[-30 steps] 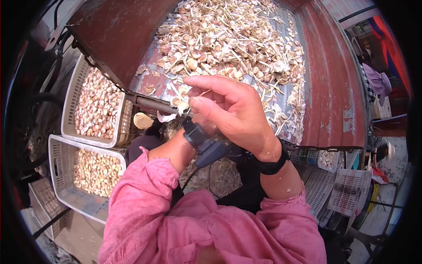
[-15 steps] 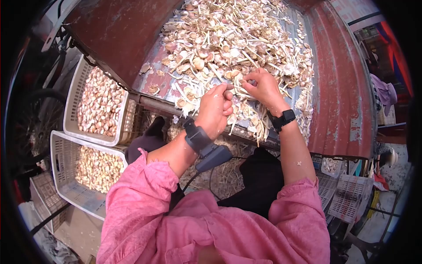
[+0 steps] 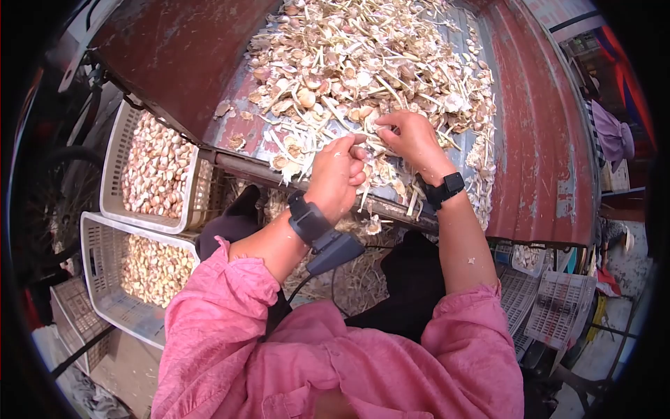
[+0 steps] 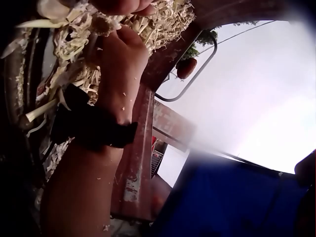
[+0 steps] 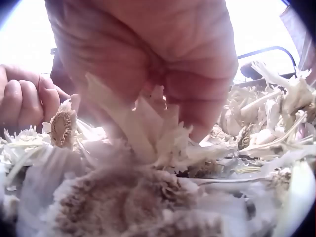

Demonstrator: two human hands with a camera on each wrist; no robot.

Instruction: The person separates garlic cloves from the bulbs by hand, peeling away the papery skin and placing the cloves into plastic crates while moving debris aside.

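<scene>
A large heap of garlic skins, stems and loose pieces [image 3: 363, 63] lies in a metal truck bed. My left hand [image 3: 333, 178] is over the bed's near edge, fingers curled toward the palm; nothing shows in its grasp. In the right wrist view, the left hand's fingers [image 5: 29, 101] are curled beside a dry root piece [image 5: 62, 127]. To its right, my right hand [image 3: 413, 143] reaches down to the heap, thumb and forefinger slightly apart. The right wrist view shows this hand [image 5: 148, 59] behind pale papery skin [image 5: 148, 128]; whether it touches the skin is unclear.
At the left stand two white crates, one of pinkish garlic cloves [image 3: 157, 164], one of paler cloves [image 3: 157, 269]. Red metal side panels [image 3: 537, 126] bound the bed. More crates [image 3: 558, 307] stand low at the right, and straw covers the ground below.
Both hands, close together and raised a second ago, have come apart. The right hand went down to the heap on the right; the left fingers now show uncovered. Little differs since half a second ago.
</scene>
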